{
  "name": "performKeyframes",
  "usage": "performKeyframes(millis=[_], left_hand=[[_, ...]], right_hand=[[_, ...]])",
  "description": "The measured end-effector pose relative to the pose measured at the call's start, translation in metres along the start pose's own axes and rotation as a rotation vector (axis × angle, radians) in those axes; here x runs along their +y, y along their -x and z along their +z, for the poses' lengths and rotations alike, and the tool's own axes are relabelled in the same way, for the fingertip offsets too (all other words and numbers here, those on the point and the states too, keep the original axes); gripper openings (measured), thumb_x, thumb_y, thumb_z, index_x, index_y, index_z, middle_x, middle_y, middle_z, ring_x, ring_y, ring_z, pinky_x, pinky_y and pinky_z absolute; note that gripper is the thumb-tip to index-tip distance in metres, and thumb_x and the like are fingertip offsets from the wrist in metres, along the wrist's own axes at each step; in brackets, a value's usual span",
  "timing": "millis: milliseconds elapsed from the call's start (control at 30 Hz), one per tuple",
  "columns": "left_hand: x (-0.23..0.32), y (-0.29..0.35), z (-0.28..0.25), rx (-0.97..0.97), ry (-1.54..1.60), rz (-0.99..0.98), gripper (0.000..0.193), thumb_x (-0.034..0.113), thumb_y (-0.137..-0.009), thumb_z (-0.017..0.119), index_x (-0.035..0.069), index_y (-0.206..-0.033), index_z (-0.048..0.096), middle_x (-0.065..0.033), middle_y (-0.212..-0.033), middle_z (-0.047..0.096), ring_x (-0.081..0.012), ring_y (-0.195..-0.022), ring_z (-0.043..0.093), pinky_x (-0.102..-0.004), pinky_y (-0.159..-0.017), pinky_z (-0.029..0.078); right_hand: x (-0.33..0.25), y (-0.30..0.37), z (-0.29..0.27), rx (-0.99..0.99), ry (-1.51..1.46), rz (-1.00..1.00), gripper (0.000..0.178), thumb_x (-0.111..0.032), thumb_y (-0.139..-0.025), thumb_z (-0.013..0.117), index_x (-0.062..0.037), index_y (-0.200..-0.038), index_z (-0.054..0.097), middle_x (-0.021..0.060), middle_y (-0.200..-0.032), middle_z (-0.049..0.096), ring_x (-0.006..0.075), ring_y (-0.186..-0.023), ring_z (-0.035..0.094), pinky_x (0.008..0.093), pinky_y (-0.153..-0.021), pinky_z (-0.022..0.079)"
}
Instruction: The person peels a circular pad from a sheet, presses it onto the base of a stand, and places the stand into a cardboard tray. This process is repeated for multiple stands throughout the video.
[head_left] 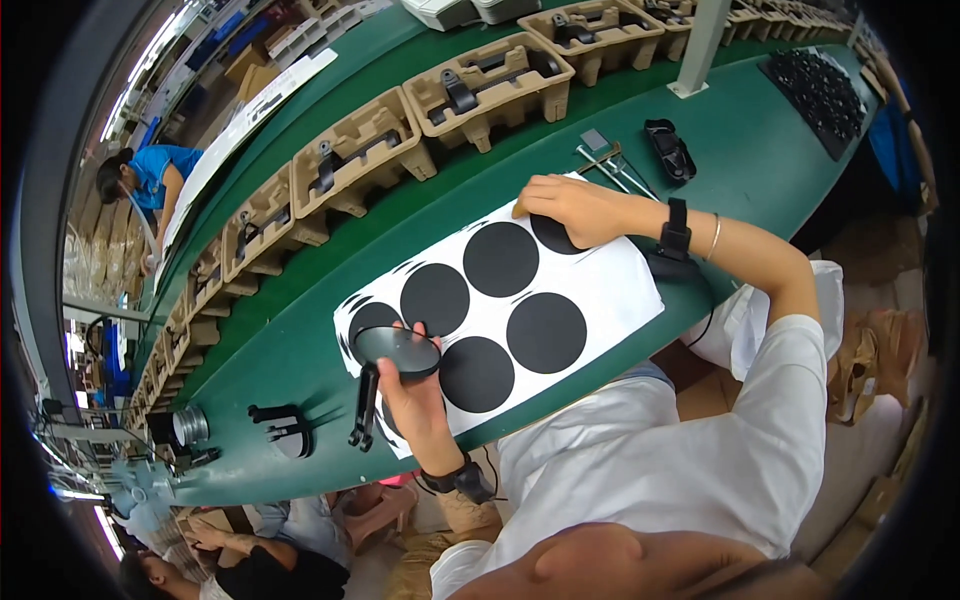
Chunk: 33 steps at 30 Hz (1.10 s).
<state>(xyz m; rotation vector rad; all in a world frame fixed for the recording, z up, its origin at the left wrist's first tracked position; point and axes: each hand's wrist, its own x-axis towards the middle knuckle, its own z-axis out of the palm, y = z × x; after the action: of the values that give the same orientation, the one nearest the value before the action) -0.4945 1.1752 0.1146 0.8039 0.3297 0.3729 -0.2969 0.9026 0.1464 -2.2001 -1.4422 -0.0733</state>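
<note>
My left hand (415, 395) grips a black round base (397, 350) from beneath, tilted so its smooth face shows. A black bracket arm (365, 400) hangs beside that hand, seemingly joined to the base. Under both hands lies a white sheet (610, 300) bearing several black round pads (500, 259). At the sheet's far right, my right hand (575, 210) is closed, fingertips pressed together at the edge of a partly covered black pad (555, 236). Whether they pinch the pad or only the sheet is hard to make out.
Tan moulded trays (500, 112) with black parts line the far side. Screwdrivers (615, 170), a black moulded part (669, 150) and a post (704, 45) stand beyond. Another black base (290, 435) lies left on the green table (250, 370). Co-workers (165, 180) sit nearby.
</note>
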Motion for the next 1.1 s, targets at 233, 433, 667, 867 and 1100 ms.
performKeyframes(millis=[233,433,667,867,1100], left_hand=[[0.005,0.002,0.007,0.111,0.086,0.009,0.061,0.044,-0.087,0.064,0.003,-0.128,0.044,-0.0158,-0.123,0.052,-0.0352,-0.111,0.052,-0.0515,-0.096,0.042],[0.006,-0.006,0.008,0.118,0.184,-0.041,0.052,0.045,-0.088,0.063,0.005,-0.118,0.05,-0.0139,-0.117,0.053,-0.0349,-0.105,0.053,-0.05,-0.096,0.041],[0.016,-0.007,0.015,0.111,0.275,-0.065,0.044,0.039,-0.091,0.06,0.006,-0.118,0.048,-0.0086,-0.117,0.052,-0.0282,-0.107,0.053,-0.0451,-0.094,0.04],[0.014,0.003,0.029,-0.16,0.358,-0.135,0.064,0.033,-0.079,0.051,0.005,-0.135,0.04,-0.0238,-0.13,0.047,-0.0414,-0.12,0.046,-0.0492,-0.102,0.037],[0.015,0.059,0.071,-0.403,0.223,-0.073,0.087,0.071,-0.082,0.035,0.017,-0.148,0.017,-0.0326,-0.137,0.038,-0.0453,-0.125,0.043,-0.0514,-0.105,0.036]], right_hand=[[0.002,-0.004,0.002,-0.002,-0.008,-0.103,0.03,0.009,-0.066,0.057,-0.0028,-0.093,0.054,0.0086,-0.097,0.051,0.0289,-0.1,0.049,0.0391,-0.084,0.042],[0.004,0.025,-0.025,0.246,-0.208,0.024,0.027,0.006,-0.063,0.051,-0.0018,-0.086,0.062,0.0125,-0.098,0.057,0.0293,-0.094,0.058,0.0358,-0.085,0.048],[-0.022,0.143,-0.052,0.825,-0.301,0.454,0.022,0.014,-0.078,0.05,0.0057,-0.097,0.057,0.012,-0.104,0.055,0.0213,-0.104,0.056,0.0321,-0.095,0.043],[-0.128,0.112,-0.016,0.852,-0.296,0.36,0.008,0.004,-0.081,0.058,0.0033,-0.089,0.06,0.0122,-0.093,0.058,0.0251,-0.089,0.062,0.0339,-0.08,0.05],[-0.181,0.026,0.049,0.678,-1.359,0.364,0.011,0.008,-0.078,0.067,0.0049,-0.084,0.057,0.0079,-0.081,0.059,0.0123,-0.068,0.061,0.0226,-0.057,0.052]])
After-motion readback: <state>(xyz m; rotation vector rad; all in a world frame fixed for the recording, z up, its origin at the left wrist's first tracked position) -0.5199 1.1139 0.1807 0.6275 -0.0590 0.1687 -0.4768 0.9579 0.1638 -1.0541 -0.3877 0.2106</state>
